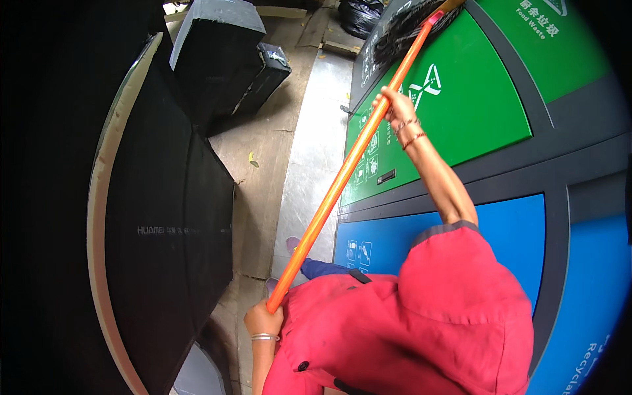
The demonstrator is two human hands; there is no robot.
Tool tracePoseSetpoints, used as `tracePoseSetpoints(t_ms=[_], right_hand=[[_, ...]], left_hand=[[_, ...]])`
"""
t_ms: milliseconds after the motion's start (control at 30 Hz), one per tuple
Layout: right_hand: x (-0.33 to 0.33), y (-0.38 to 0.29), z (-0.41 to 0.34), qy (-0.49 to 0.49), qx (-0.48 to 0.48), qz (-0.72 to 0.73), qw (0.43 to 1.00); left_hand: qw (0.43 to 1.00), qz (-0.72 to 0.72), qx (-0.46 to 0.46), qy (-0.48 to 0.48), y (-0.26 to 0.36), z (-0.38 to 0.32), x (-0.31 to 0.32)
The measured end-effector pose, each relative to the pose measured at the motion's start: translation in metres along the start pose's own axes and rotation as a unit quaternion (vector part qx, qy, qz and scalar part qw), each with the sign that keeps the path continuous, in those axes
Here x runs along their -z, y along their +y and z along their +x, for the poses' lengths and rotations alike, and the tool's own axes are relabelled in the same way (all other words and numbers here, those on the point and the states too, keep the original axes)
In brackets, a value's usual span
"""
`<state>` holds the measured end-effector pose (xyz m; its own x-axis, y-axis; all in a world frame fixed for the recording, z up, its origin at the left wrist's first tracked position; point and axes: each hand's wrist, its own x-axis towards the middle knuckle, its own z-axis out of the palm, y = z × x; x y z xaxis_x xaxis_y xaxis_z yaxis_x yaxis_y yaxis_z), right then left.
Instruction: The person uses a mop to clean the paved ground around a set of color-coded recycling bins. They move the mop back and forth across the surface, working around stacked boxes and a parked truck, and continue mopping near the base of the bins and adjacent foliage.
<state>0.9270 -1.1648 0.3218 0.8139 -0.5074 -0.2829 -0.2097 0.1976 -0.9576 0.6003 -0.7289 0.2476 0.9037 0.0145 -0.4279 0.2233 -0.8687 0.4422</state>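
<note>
An orange broom handle (340,177) runs slantwise across the view. My left hand (265,317), with a silver-coloured bangle at the wrist, is closed round its lower end, by the front of a red garment. Farther up the shaft, my right hand (395,106) grips it, with bracelets on the wrist. At the far end, dark broom bristles (412,32) lie against or just in front of the upper part of a waste station. That station has a green panel (464,113) and a blue panel (493,232).
Large black cardboard boxes (158,207) stand close on the left, with smaller ones (217,54) beyond. A grey paved strip (308,192) with my shoes (292,244) runs beside the bins. A black plastic bag (362,17) lies at the far end. Leaves (253,159) dot the brown ground.
</note>
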Motion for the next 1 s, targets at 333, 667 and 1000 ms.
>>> tracePoseSetpoints(t_ms=[333,667,1000], right_hand=[[0.007,0.082,-0.125,-0.12,-0.075,0.05,0.989],[0.023,0.212,-0.342,-0.09,-0.225,0.027,0.97],[0.024,0.306,-0.45,-0.063,-0.388,0.002,0.92]], left_hand=[[0.991,0.117,0.069,-0.009,-0.117,-0.067,-0.014],[0.977,0.178,0.113,-0.022,-0.287,-0.268,-0.044],[0.956,0.199,0.169,-0.135,-0.318,-0.385,0.063]])
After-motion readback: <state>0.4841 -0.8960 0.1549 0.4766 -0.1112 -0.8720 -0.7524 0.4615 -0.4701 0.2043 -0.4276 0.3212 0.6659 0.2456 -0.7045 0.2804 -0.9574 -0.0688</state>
